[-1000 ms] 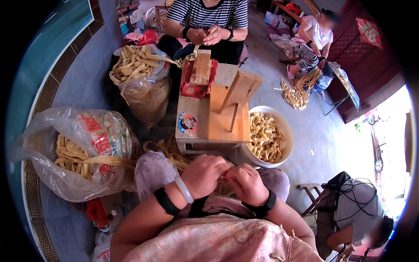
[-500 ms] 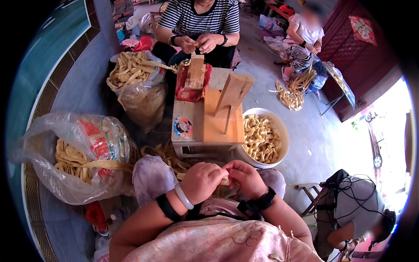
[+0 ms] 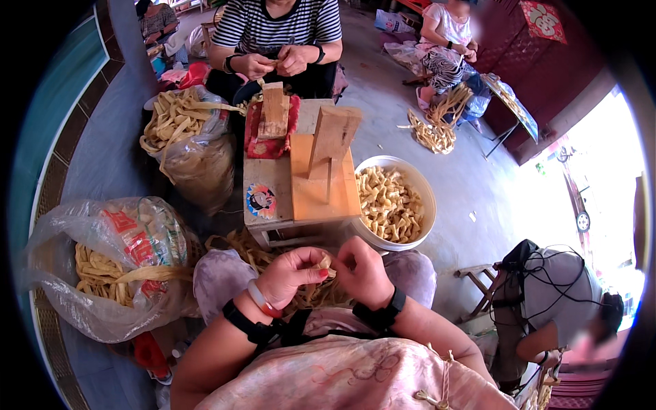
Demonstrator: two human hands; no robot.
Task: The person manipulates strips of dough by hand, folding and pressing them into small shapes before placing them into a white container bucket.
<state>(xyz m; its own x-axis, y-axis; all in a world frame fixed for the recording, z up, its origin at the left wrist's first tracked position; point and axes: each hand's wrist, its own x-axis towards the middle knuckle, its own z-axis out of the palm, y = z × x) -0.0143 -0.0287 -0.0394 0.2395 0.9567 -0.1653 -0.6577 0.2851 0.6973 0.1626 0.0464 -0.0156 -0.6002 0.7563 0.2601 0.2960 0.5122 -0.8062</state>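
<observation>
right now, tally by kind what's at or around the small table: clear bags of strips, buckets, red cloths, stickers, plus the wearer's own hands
Clear bags: 2
Bucket: 1
Red cloth: 1
Sticker: 1
Own hands, left and right: 2
Total: 7

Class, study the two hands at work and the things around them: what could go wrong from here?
1. The left hand holds a small pale piece in a pinch grip, so it might slip out.
2. A long strip trails from the plastic bag toward the left knee, where it might snag.
3. The white bucket of folded pieces stands near the right knee; a bump could perhaps spill some.
</observation>
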